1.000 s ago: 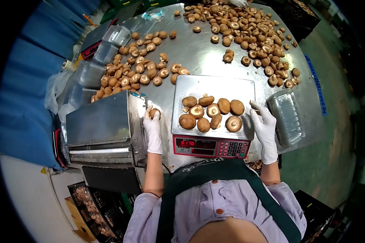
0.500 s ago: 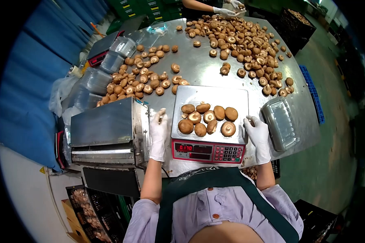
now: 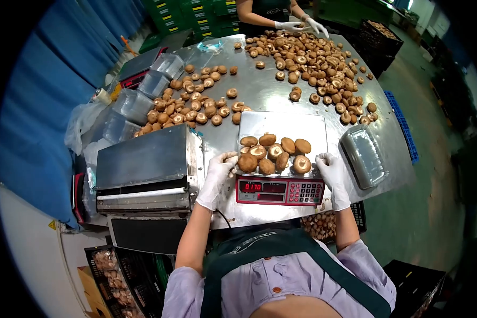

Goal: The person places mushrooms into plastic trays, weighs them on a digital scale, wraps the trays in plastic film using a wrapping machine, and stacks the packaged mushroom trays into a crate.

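Note:
Several brown mushrooms (image 3: 274,152) sit in a clear plastic tray, barely visible, on the weighing plate (image 3: 283,121) of a red digital scale (image 3: 280,192). Its display reads 0.170. White gloves cover both hands. My left hand (image 3: 217,177) has its fingers pinched at the tray's left edge, beside the nearest mushrooms. At the right edge, my right hand (image 3: 333,177) closes thumb and fingers on the tray's rim. To the right of that hand lies an upturned-looking clear plastic container (image 3: 364,156).
A metal wrapping machine (image 3: 143,164) stands left of the scale. Loose mushrooms (image 3: 196,100) and stacked clear trays (image 3: 132,106) lie behind it. A larger mushroom pile (image 3: 323,69) covers the far right, where another person's gloved hands (image 3: 302,25) work. Beneath the table is a mushroom crate (image 3: 320,225).
My left hand has moved right, from beside the machine to the tray's left edge. My right hand stays at the right edge. The other person's hands have come down to the pile.

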